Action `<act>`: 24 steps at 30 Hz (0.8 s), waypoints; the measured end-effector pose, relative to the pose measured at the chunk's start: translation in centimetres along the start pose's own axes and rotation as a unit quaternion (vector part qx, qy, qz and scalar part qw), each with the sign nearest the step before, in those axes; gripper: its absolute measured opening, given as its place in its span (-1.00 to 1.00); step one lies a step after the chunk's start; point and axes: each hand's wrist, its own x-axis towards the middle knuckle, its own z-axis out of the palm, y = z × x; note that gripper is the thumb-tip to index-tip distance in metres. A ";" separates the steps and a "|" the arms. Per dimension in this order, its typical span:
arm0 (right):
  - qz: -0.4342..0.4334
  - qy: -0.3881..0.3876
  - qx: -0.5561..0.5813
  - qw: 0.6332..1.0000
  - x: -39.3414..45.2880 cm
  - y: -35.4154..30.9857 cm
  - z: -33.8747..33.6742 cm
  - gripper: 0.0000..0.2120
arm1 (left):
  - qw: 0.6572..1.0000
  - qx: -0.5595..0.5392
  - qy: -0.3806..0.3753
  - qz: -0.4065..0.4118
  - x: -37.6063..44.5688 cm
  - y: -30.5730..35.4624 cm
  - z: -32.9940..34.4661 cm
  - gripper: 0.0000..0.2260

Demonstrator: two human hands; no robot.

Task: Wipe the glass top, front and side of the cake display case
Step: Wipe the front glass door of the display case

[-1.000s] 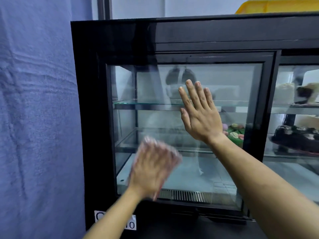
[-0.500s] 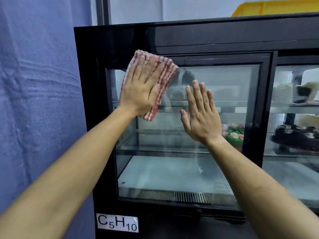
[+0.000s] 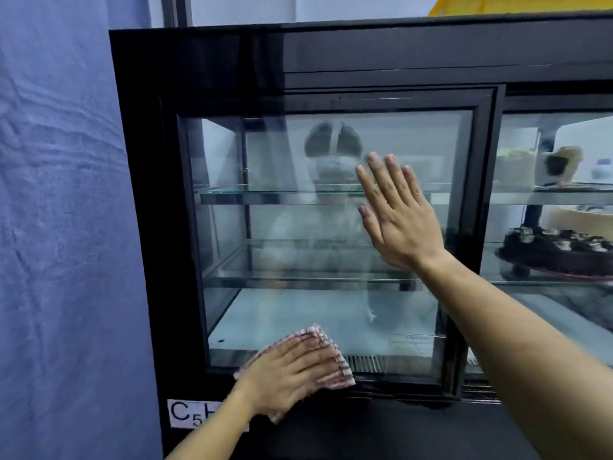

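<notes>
While the right hand lies flat with straight fingers on the display case front glass, the left hand presses the checked cloth at the pane's bottom edge; unwiped glass likely lies above it.

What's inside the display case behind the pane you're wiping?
Behind the front pane, two bare glass shelves and a white floor with a vent grille. The right hand and the cloth cover parts. A dark cake sits behind the neighbouring pane.
</notes>
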 end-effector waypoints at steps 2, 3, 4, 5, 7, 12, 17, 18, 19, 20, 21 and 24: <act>0.002 -0.002 0.002 1.000 0.1 -0.1 0.1 -0.41 | 0.998 0.020 0.003 0.058 1.7 -4.0 -1.7 -0.44; 0.002 -0.003 0.002 1.000 0.1 -0.1 0.1 -0.41 | 0.998 0.018 0.020 0.057 3.0 -6.6 -3.0 -0.45; 0.002 -0.003 0.002 1.000 0.0 -0.1 0.1 -0.41 | 0.998 0.011 0.052 0.037 4.7 -9.4 -4.5 -0.47; 0.002 -0.001 0.002 1.000 0.0 -0.1 0.1 -0.41 | 0.996 0.006 0.086 0.000 6.6 -12.6 -6.2 -0.48; 0.004 0.004 0.010 1.000 0.0 -0.1 0.1 -0.41 | 0.985 0.004 0.139 -0.106 10.5 -18.5 -9.4 -0.49; -0.004 0.009 0.012 1.000 0.0 0.0 0.1 -0.41 | 0.908 -0.003 0.200 -0.368 15.4 -22.7 -11.9 -0.47; 0.000 0.004 0.016 1.000 -0.1 -0.1 0.0 -0.42 | 0.959 -0.043 0.130 -0.247 9.5 -9.2 -5.7 -0.40; 0.000 0.003 0.018 1.000 -0.1 -0.1 -0.1 -0.42 | 0.985 -0.039 0.081 -0.148 6.0 -5.7 -4.0 -0.37; -0.002 0.004 0.019 1.000 0.0 0.0 0.0 -0.42 | 0.998 -0.024 0.030 -0.058 2.5 -2.8 -2.4 -0.36; -0.003 0.005 0.017 1.000 -0.1 0.1 0.1 -0.42 | 1.000 -0.008 -0.010 0.000 -0.5 -0.8 -1.2 -0.37; -0.004 0.006 0.012 1.000 -0.1 0.1 0.2 -0.42 | 0.999 0.001 -0.023 0.023 -2.2 -0.2 -0.6 -0.40; -0.004 0.008 0.003 1.000 -0.2 0.1 0.5 -0.41 | 0.997 0.014 -0.037 0.072 -1.0 -4.2 -1.2 -0.51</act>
